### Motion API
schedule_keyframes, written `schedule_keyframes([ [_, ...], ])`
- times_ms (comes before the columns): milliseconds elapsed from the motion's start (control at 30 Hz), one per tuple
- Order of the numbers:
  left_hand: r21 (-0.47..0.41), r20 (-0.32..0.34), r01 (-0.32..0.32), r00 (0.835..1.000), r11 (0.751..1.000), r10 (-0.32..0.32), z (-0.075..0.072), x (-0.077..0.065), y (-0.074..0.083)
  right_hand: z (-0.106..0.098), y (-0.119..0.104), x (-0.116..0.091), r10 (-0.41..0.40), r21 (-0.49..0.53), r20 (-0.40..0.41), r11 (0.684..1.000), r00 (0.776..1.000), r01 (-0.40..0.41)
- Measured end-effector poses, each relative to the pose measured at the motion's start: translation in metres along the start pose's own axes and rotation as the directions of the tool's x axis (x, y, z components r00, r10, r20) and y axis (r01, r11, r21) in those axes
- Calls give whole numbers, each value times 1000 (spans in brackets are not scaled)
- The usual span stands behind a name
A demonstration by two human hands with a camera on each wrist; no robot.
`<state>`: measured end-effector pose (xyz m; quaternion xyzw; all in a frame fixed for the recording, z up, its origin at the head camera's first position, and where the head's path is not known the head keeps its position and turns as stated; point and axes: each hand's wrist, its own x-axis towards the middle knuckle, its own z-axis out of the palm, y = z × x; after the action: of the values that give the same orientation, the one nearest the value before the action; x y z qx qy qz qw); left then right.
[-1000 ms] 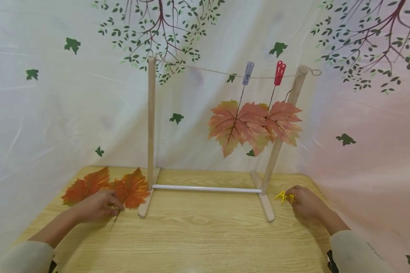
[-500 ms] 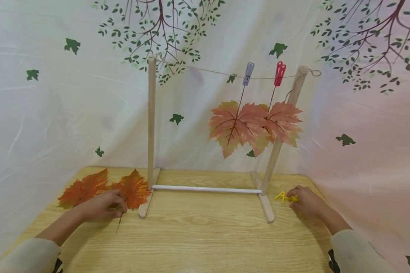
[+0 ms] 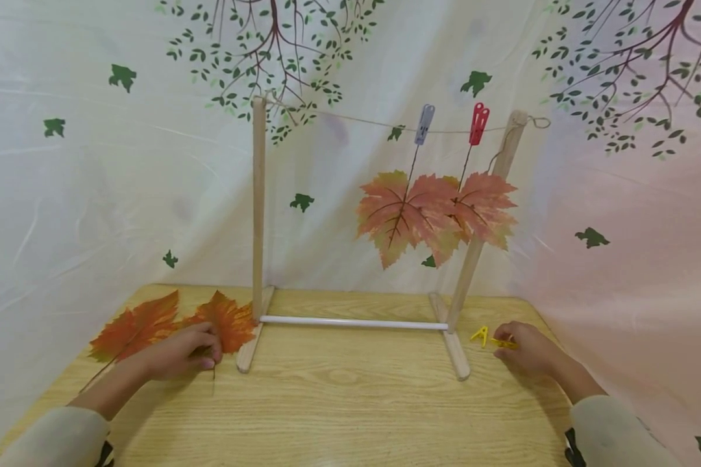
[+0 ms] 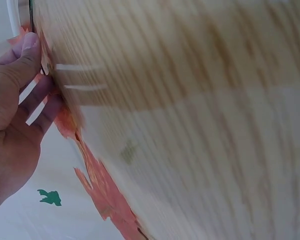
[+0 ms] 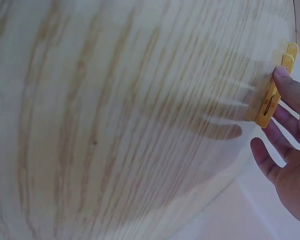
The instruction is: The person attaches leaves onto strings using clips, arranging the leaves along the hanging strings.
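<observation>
My left hand [image 3: 181, 353] is low over the table's left side, pinching the thin stem of an orange artificial maple leaf [image 3: 233, 321]. In the left wrist view, thumb and forefinger meet on that stem. A second orange leaf [image 3: 137, 327] lies to its left, its stem passing by my forearm. At the right, my right hand [image 3: 528, 347] has thumb and fingers on a yellow clothespin [image 5: 268, 107] close over the tabletop. Another yellow clothespin [image 3: 480, 335] lies just left of it.
A wooden frame with a left post [image 3: 259, 207], right post [image 3: 505, 162] and white crossbar [image 3: 350, 322] stands mid-table [image 3: 339, 402]. From its string [image 3: 356, 119], a grey clothespin [image 3: 424, 124] and a red one [image 3: 478, 124] hold pinkish leaves [image 3: 403, 211]. A printed curtain hangs behind.
My left hand has shifted slightly right, and the leaves have turned and slid a little. The clothespin at my right hand has moved slightly right, away from the other yellow one.
</observation>
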<state>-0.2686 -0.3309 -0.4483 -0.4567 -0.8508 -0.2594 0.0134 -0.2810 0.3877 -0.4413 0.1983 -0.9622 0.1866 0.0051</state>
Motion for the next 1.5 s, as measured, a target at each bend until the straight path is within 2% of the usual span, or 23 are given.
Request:
schedule_keyframes([
  [200,12,-37,-48,998,999,48,3,6,1,0,-1,0,17,0,6,1000,1000,-17],
  [500,-2,-62,-12,998,1000,12,4,13,5,2,1,1,8,-2,1,1000,1000,-8],
  [700,-16,-131,-77,989,997,74,1,18,5,4,2,2,-30,-9,-6,1000,1000,30],
  [800,-5,-159,-82,984,997,80,-2,21,7,4,1,2,-32,3,0,999,999,32],
  [967,-25,-191,-44,981,999,38,-6,25,11,4,0,3,-21,1,18,1000,1000,21],
  [1133,-59,-195,4,981,998,-15,-12,32,19,3,0,2,-31,1,31,1000,999,31],
  [1300,-89,-188,81,977,993,-97,-21,39,31,3,-1,2,-34,0,27,999,999,34],
  [1500,-55,-210,159,963,986,-167,-28,50,38,0,-2,2,-46,8,16,999,999,46],
])
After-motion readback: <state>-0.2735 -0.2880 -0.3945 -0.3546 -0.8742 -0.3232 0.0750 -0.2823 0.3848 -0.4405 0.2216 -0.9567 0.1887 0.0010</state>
